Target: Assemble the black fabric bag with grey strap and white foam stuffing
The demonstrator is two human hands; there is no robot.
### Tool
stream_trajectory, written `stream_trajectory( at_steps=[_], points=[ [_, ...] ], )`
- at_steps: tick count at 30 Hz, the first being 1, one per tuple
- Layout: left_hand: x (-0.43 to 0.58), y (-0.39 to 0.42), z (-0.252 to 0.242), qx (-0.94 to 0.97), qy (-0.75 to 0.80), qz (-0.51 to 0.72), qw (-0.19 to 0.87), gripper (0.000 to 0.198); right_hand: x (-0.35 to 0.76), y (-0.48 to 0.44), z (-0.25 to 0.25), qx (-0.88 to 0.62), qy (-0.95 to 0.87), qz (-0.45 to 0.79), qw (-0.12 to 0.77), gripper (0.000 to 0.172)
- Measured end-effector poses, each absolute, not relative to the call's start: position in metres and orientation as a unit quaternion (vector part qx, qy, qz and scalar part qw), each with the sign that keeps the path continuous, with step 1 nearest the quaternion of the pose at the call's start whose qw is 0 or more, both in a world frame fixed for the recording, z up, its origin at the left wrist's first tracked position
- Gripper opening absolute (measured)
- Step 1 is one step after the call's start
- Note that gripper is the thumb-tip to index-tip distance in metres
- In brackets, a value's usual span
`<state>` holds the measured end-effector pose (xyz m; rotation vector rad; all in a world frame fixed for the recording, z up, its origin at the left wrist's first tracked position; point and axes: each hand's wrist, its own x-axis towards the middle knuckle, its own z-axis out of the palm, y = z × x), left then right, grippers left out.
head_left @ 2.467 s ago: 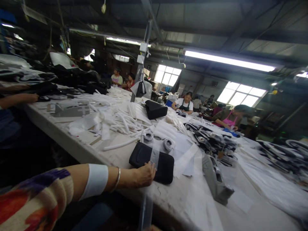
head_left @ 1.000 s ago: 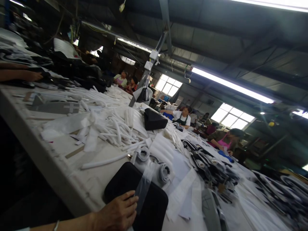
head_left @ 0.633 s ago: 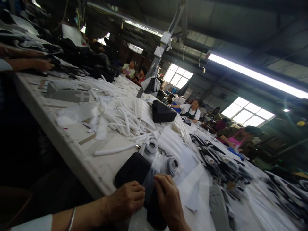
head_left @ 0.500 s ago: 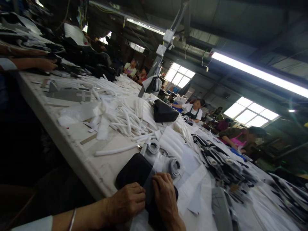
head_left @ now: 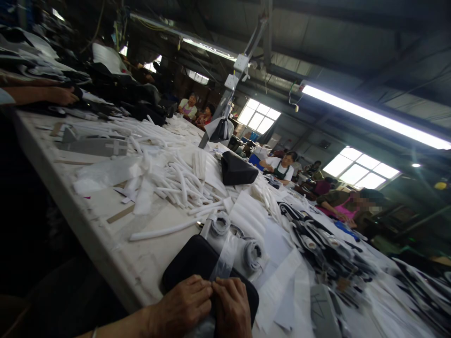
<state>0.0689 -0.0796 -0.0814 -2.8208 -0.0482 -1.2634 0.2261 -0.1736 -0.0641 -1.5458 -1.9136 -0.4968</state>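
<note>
A black padded piece (head_left: 185,260) with rounded corners lies at the near edge of the table. Against its far side rests a grey part with rolled grey straps (head_left: 253,256). A clear plastic strip (head_left: 225,258) runs from the grey part across the black piece toward me. My left hand (head_left: 185,300) is closed at the strip's near end, over the black piece. Right beside it, my right hand (head_left: 233,303) is closed on the same strip, with its fingers curled down. The fingertips of both hands nearly meet, and the plastic beneath them is partly hidden.
White foam tubes (head_left: 179,183) are heaped across the table (head_left: 116,239). A black folded piece (head_left: 237,169) stands behind them. Black and white strips (head_left: 317,239) and a grey marked piece (head_left: 322,310) lie at right. Another person's hand (head_left: 63,94) is at far left; several people sit beyond.
My right hand has drawn nearer to me and curled its fingers beside my left hand. Both hands now meet at the strip. The view has shifted slightly.
</note>
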Motion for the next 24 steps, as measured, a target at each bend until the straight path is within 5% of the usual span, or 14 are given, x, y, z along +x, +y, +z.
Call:
stream_trajectory(
  at_steps=[9,16,24],
  points=[
    [0.069,-0.071,-0.076,-0.92,0.024,-0.391,-0.009,0.015,0.235,-0.162,-0.032,-0.648,-0.704,-0.146,0.251,0.024],
    [0.07,-0.071,-0.079,-0.928,0.02,-0.37,-0.025,0.018,0.25,-0.103,-0.029,-0.751,-0.64,-0.142,0.076,0.04],
    [0.072,-0.07,-0.083,-0.932,0.016,-0.361,-0.037,0.019,0.264,-0.059,-0.018,-0.809,-0.588,0.0,0.023,0.062]
  ],
)
